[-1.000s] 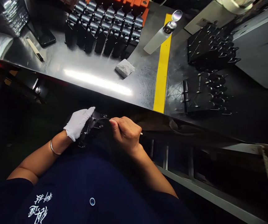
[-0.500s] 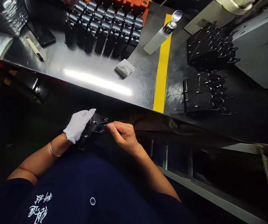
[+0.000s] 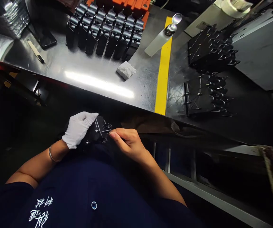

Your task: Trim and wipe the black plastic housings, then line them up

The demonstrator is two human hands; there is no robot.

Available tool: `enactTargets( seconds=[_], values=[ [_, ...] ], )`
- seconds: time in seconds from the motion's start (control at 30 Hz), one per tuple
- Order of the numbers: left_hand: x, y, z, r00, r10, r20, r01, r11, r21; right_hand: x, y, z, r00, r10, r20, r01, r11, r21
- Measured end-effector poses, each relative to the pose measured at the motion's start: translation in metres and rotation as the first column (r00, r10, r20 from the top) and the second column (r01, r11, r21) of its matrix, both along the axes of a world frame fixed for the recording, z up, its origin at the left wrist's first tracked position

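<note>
My left hand (image 3: 79, 129), in a white glove, is closed around a black moulded part (image 3: 100, 128) with ribs and round bosses. The glove hides the part's left side. My right hand (image 3: 126, 141) is bare, its thumb and forefinger pinched together at the right end of this part. A thin, pale sliver shows at those fingertips, too small to name. Both hands are in front of the bench edge, close to my dark blue shirt.
On the metal bench (image 3: 91, 68) stand rows of black parts (image 3: 104, 31), a folded white cloth (image 3: 126, 70) and a bottle (image 3: 160, 39) beside yellow tape (image 3: 162, 79). More black parts (image 3: 210, 50) are stacked at right. A cutter knife (image 3: 35, 50) and a phone (image 3: 45, 38) lie at left.
The black part has turned in my left hand, showing more of its ribbed face. My right hand has moved slightly down and right, its fingertips still at the part's end.
</note>
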State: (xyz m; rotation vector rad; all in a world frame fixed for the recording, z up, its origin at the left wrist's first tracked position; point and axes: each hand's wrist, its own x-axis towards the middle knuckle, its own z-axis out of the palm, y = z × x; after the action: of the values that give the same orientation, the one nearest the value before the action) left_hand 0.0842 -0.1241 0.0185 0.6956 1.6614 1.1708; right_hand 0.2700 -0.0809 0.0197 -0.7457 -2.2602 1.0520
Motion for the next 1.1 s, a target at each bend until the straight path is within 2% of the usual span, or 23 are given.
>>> enactTargets(
  seconds=[0.1,0.17,0.23,0.3,0.37,0.47,0.53,0.6,0.7,0.8,0.87,0.93,1.0,1.03,1.1],
  values=[
    [0.004,-0.003,0.0,1.0,-0.006,0.02,0.006,1.0,0.029,0.007,0.003,0.002,0.994,0.113,-0.01,-0.113,0.983,-0.141],
    [0.006,-0.003,0.0,1.0,0.004,0.019,-0.005,0.998,0.06,0.01,0.004,0.002,0.965,0.24,-0.105,-0.258,0.937,-0.234],
    [0.005,-0.003,0.0,1.0,0.024,0.008,-0.025,0.995,0.092,0.012,0.004,-0.001,0.938,0.261,-0.228,-0.316,0.916,-0.249],
    [0.004,-0.001,0.0,0.999,0.04,-0.006,-0.039,0.993,0.113,0.009,0.002,-0.003,0.95,0.174,-0.258,-0.221,0.961,-0.167],
    [0.002,0.0,0.0,0.999,0.05,-0.019,-0.047,0.992,0.115,0.005,0.0,-0.005,0.977,0.086,-0.194,-0.083,0.996,0.023],
    [0.001,-0.001,0.001,0.998,0.06,-0.023,-0.057,0.993,0.099,-0.001,0.0,-0.006,0.999,0.021,-0.044,-0.006,0.947,0.321],
    [0.001,-0.002,0.0,0.998,0.062,-0.02,-0.06,0.994,0.091,-0.003,0.001,-0.007,0.999,0.006,0.034,-0.02,0.912,0.409],
    [0.001,-0.002,-0.001,0.997,0.076,-0.017,-0.074,0.993,0.094,-0.003,0.002,-0.009,0.998,0.013,0.054,-0.035,0.904,0.426],
    [0.002,0.003,-0.003,0.982,0.182,0.041,-0.185,0.978,0.097,-0.008,-0.004,-0.017,0.998,-0.047,-0.044,0.06,0.93,0.361],
    [0.006,0.015,-0.003,0.911,0.296,0.288,-0.336,0.937,0.099,-0.02,-0.014,-0.028,0.987,-0.153,-0.047,0.16,0.961,0.224],
    [0.009,0.024,-0.002,0.855,0.267,0.445,-0.359,0.924,0.136,-0.025,-0.012,-0.033,0.979,-0.204,0.01,0.202,0.973,0.111],
    [0.009,0.03,-0.002,0.839,0.191,0.509,-0.319,0.932,0.175,-0.021,0.008,-0.03,0.959,-0.284,0.02,0.284,0.959,-0.01],
    [0.007,0.033,-0.004,0.854,0.129,0.503,-0.248,0.952,0.178,-0.009,0.046,-0.017,0.905,-0.424,-0.013,0.422,0.903,-0.074],
    [0.004,0.034,-0.006,0.868,0.107,0.484,-0.21,0.964,0.163,-0.002,0.071,-0.008,0.859,-0.511,-0.031,0.509,0.859,-0.061],
    [-0.001,0.032,-0.012,0.899,0.071,0.433,-0.138,0.982,0.127,0.009,0.128,0.014,0.726,-0.686,-0.046,0.688,0.725,0.03]
  ],
)
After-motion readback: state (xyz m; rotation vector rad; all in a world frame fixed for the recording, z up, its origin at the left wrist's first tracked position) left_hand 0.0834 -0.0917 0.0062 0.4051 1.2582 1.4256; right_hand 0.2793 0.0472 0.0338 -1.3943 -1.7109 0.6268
